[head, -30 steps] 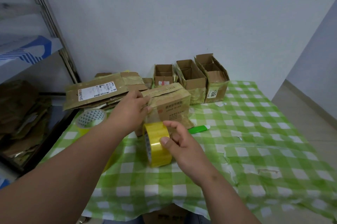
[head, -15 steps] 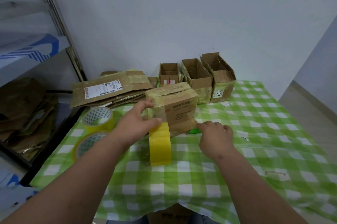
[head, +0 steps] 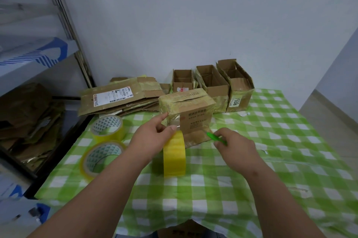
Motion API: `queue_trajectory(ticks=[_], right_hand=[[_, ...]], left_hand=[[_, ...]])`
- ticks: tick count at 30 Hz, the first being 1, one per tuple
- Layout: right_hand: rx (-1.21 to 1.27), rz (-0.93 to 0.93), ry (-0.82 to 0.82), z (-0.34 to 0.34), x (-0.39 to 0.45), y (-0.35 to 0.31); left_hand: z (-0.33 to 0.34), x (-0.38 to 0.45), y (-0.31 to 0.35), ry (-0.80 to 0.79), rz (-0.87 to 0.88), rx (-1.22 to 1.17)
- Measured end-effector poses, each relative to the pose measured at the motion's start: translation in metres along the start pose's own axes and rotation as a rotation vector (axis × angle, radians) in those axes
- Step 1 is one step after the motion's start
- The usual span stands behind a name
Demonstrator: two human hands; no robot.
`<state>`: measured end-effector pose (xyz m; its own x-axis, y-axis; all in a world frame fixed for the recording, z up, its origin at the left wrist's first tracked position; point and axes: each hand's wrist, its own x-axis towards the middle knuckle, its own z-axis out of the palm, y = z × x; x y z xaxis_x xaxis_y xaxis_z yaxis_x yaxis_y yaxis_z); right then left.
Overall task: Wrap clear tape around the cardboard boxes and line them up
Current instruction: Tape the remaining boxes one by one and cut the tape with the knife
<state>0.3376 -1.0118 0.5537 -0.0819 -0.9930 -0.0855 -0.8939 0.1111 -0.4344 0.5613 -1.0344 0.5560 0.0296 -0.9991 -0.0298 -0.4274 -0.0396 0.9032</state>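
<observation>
Fingers [head: 222, 138] grip green cutter [head: 214, 137] beside box [head: 193, 119] edge.

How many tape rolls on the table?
3: one roll standing under the left hand, one upright at the table's left edge, one tilted just in front of it. None obviously hidden.

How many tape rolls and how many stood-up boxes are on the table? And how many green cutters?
Tape rolls: 3
Standing cardboard boxes: 4
Green cutters: 1
Total: 8
</observation>
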Motion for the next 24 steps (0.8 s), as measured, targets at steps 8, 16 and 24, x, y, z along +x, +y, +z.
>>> queue_trajectory(ticks=[8,16,24], right_hand=[[0.119,-0.285,0.056,-0.020,0.008,-0.046],[-0.050,-0.355,0.061,-0.016,0.016,-0.068],[-0.144,-0.390,0.062,-0.017,0.018,-0.076]], left_hand=[[0.002,-0.004,0.002,0.013,-0.012,0.001],[0.001,-0.001,-0.001,0.014,-0.003,-0.017],[0.002,0.004,0.004,0.024,0.021,-0.035]])
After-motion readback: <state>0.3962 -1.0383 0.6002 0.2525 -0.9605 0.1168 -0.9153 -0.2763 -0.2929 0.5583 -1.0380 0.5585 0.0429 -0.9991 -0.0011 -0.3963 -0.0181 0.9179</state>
